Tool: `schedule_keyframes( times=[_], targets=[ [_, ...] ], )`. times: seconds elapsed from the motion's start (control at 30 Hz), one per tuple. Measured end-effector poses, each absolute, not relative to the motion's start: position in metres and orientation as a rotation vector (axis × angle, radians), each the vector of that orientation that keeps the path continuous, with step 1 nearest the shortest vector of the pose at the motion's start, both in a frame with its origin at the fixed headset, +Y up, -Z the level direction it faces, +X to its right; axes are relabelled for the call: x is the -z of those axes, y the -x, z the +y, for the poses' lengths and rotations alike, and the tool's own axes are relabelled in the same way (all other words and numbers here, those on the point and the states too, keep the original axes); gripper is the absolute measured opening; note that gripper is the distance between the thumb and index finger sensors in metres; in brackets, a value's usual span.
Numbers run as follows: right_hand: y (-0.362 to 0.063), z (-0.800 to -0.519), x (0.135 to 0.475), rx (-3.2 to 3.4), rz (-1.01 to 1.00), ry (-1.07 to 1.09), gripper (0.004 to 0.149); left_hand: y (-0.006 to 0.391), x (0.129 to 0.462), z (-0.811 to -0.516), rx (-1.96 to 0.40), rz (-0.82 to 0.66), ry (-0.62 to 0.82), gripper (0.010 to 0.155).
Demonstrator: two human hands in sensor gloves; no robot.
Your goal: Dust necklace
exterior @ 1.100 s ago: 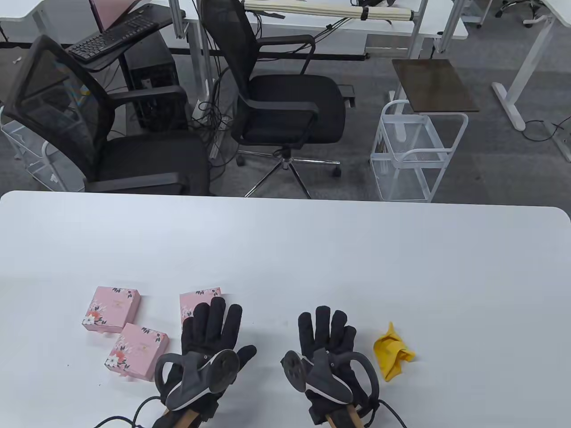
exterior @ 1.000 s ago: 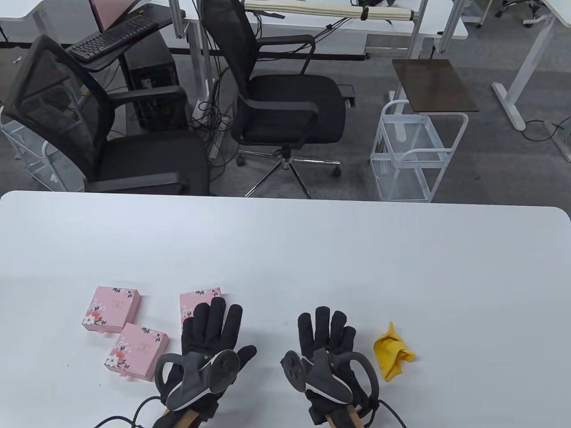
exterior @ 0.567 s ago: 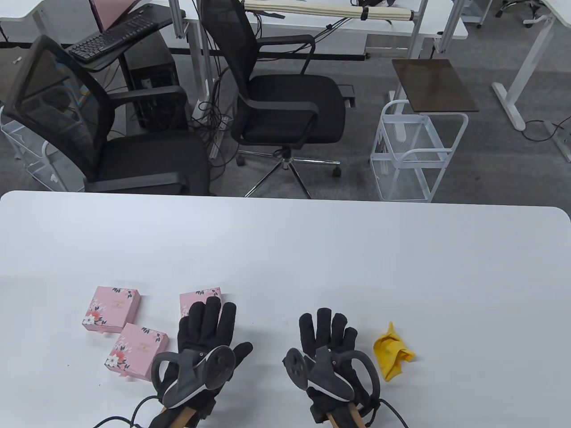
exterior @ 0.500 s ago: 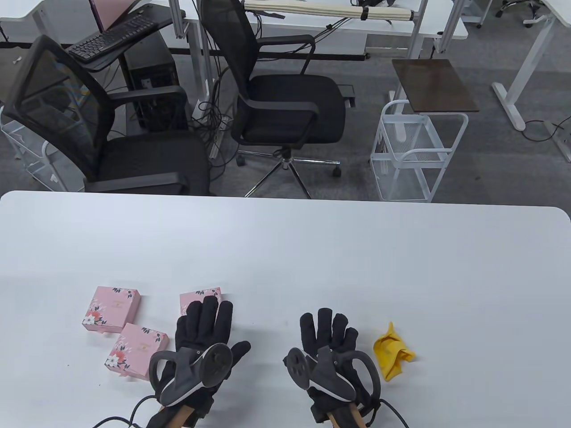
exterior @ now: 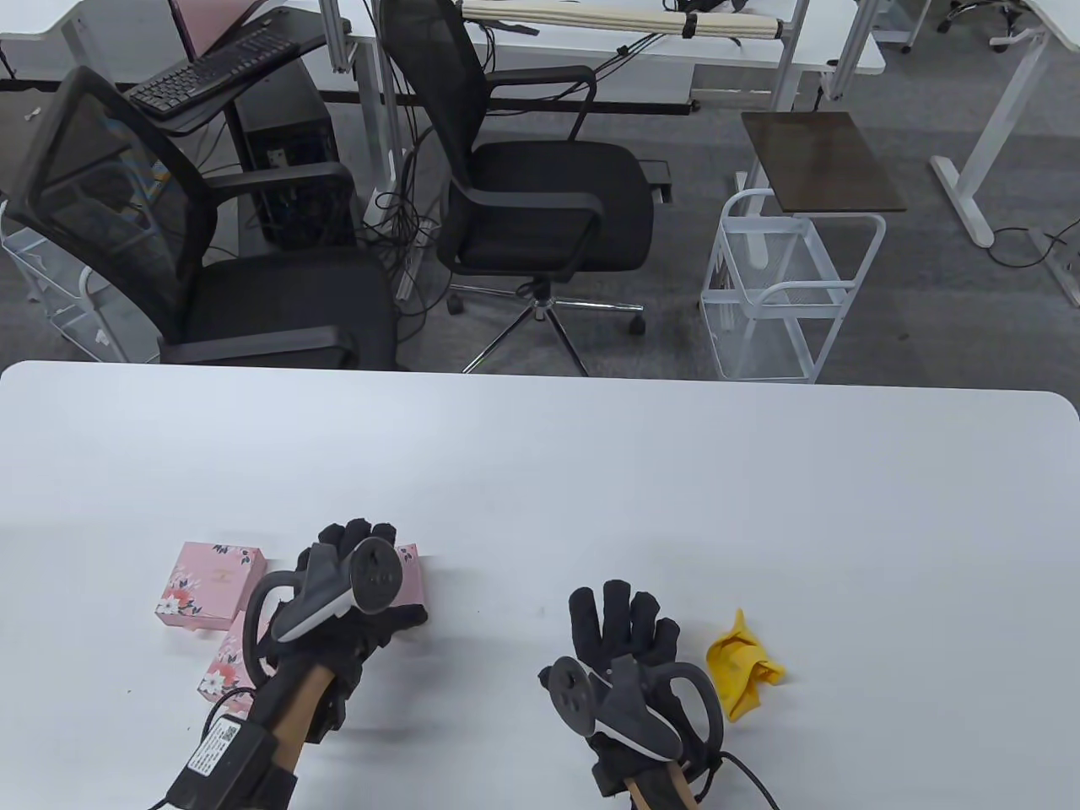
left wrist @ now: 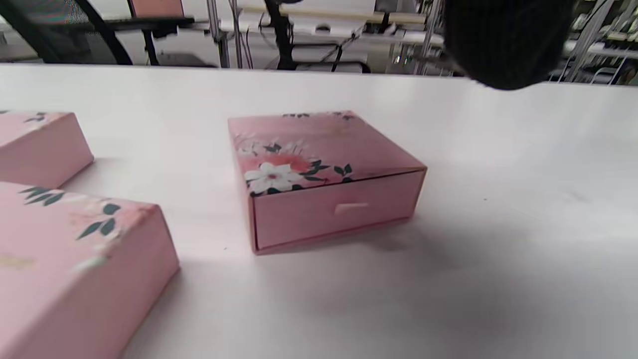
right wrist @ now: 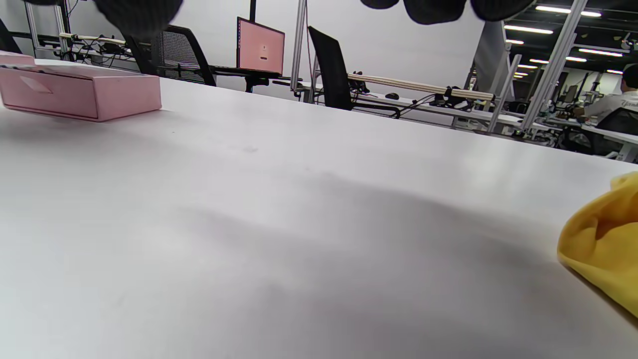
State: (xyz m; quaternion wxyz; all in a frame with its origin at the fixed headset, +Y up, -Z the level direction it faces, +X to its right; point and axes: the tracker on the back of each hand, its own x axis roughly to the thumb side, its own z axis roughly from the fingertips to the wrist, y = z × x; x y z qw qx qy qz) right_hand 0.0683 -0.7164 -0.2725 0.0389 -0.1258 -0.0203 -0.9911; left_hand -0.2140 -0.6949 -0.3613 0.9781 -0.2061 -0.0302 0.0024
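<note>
Three pink boxes (exterior: 210, 585) lie flat; left hand (exterior: 337, 591) hovers over the rightmost, grip unclear — right hand (exterior: 629, 641) spread flat.

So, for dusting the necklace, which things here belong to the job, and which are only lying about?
For the job:
- yellow cloth
- three pink boxes; no necklace visible yet
- left hand, right hand

Lying about:
- chairs
- keyboard
- white cart

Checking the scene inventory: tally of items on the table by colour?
Pink boxes: 3
Yellow cloth: 1
Total: 4
</note>
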Motion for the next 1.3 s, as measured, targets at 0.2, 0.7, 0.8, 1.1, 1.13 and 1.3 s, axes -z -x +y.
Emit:
schedule_keyframes(
  times=[0.2, 0.7, 0.8, 1.1, 1.13, 1.3],
  targets=[
    [-0.071, -0.717, 0.273, 3.059, -0.075, 0.373, 0.085, 0.208, 0.388, -0.713, 0.095, -0.042, 0.638, 0.115],
    [-0.073, -0.720, 0.275, 3.076, -0.069, 0.363, 0.084, 0.205, 0.407, -0.750, 0.199, -0.047, 0.591, 0.117],
    [-0.073, -0.720, 0.274, 3.084, -0.081, 0.361, 0.083, 0.202, 0.407, -0.745, 0.189, -0.055, 0.557, 0.117],
    [-0.074, -0.721, 0.275, 3.086, -0.077, 0.343, 0.082, 0.157, 0.403, -0.717, 0.163, -0.178, 0.401, 0.117],
    [-0.074, -0.721, 0.275, 3.088, -0.079, 0.341, 0.082, 0.148, 0.403, -0.716, 0.164, -0.196, 0.389, 0.117],
    [-0.076, -0.721, 0.275, 3.092, -0.073, 0.338, 0.081, 0.112, 0.405, -0.725, 0.169, -0.261, 0.426, 0.116]
  ],
)
